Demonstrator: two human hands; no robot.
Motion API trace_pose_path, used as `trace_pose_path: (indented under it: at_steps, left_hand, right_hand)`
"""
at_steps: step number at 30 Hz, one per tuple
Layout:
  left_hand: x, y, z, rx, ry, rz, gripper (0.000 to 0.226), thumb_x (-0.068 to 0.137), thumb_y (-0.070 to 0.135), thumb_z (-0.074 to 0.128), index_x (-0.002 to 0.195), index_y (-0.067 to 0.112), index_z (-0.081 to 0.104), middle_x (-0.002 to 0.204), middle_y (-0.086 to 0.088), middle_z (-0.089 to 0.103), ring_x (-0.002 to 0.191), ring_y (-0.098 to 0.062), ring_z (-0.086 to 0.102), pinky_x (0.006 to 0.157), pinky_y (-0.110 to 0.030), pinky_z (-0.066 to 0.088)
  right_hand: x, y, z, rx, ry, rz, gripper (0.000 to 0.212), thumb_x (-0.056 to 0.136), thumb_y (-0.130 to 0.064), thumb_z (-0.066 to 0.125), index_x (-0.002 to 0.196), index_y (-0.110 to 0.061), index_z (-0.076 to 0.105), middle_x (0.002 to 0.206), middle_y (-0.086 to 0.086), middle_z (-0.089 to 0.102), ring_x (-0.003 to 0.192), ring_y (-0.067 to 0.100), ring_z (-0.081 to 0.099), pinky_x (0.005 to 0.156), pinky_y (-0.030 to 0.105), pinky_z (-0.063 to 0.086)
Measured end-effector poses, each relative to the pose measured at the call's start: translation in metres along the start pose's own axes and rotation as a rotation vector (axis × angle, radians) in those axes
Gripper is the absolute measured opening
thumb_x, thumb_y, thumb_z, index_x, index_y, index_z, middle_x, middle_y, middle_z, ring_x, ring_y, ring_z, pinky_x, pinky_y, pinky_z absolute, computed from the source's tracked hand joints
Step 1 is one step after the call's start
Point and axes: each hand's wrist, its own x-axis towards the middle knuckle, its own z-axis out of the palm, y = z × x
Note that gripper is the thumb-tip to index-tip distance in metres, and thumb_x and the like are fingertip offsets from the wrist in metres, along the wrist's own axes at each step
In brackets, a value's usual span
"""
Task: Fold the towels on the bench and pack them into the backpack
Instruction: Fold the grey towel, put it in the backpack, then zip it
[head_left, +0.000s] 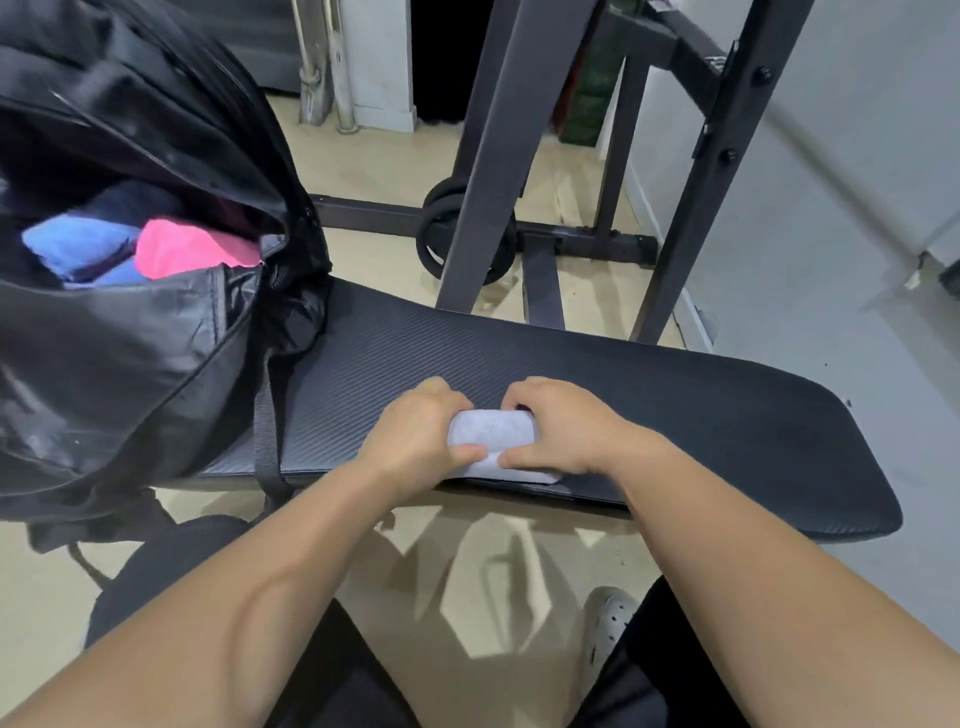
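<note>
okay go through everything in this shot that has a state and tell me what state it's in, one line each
white towel: folded small, lying at the bench's near edge, gripped on both sides
left hand: fingers curled round the towel's left end
right hand: fingers curled round the towel's right end
backpack: unzipped, mouth open, resting on the bench's left end
blue towel: folded, inside the backpack
pink towel: inside the backpack, beside the blue one
bench: pad level

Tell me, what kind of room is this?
Most likely a small gym or workout room. There is a padded black bench, a dark metal rack behind it, and round weight plates on the floor by the rack.
</note>
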Motion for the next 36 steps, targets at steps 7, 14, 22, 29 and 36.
trace_pose_path:
  at_steps: [7, 14, 22, 29, 36]
  left_hand:
    - [-0.024, -0.053, -0.072, 0.157, 0.451, 0.054, 0.064, 0.075, 0.053, 0.070, 0.126, 0.016, 0.063, 0.124, -0.006, 0.061, 0.117, -0.029, 0.056, 0.100, -0.045, 0.044]
    - [-0.056, -0.105, -0.153, 0.332, 0.884, -0.164, 0.050, 0.086, 0.040, 0.060, 0.123, 0.007, 0.061, 0.131, -0.015, 0.059, 0.127, -0.041, 0.047, 0.105, -0.053, 0.036]
    - [-0.082, -0.142, -0.140, 0.447, 0.602, -0.386, 0.058, 0.083, 0.035, 0.073, 0.131, 0.007, 0.056, 0.114, -0.015, 0.060, 0.119, -0.039, 0.049, 0.104, -0.066, 0.035]
    - [-0.087, -0.141, -0.125, 0.449, 0.610, -0.303, 0.036, 0.064, 0.014, 0.085, 0.091, 0.012, 0.060, 0.085, -0.005, 0.050, 0.091, -0.033, 0.051, 0.097, -0.069, 0.041]
    - [-0.066, -0.101, -0.113, 0.582, 0.599, -0.169, 0.034, 0.060, 0.006, 0.080, 0.075, 0.018, 0.052, 0.076, -0.002, 0.048, 0.079, -0.028, 0.051, 0.114, -0.067, 0.019]
  right_hand:
    - [0.041, -0.068, -0.009, 0.191, 0.199, -0.042, 0.037, 0.080, -0.045, 0.075, 0.112, -0.033, 0.059, 0.103, -0.010, 0.066, 0.095, 0.016, 0.058, 0.082, 0.038, 0.050]
    - [0.103, -0.150, -0.071, 0.259, 0.407, -0.256, 0.039, 0.076, -0.046, 0.079, 0.110, -0.029, 0.068, 0.126, -0.004, 0.050, 0.119, 0.013, 0.049, 0.103, 0.036, 0.044]
    - [0.175, -0.252, -0.097, 0.258, 0.312, -0.290, 0.027, 0.076, -0.048, 0.080, 0.100, -0.039, 0.073, 0.168, 0.011, -0.014, 0.156, 0.032, -0.003, 0.121, 0.044, 0.024]
    - [0.220, -0.264, -0.099, 0.210, 0.519, -0.263, 0.025, 0.089, -0.037, 0.069, 0.098, -0.016, 0.059, 0.135, 0.003, 0.038, 0.101, 0.028, 0.056, 0.090, 0.041, 0.048]
    - [0.203, -0.218, -0.128, 0.164, 0.624, -0.170, 0.028, 0.095, -0.034, 0.063, 0.097, -0.006, 0.058, 0.108, 0.002, 0.036, 0.077, 0.024, 0.049, 0.070, 0.036, 0.042]
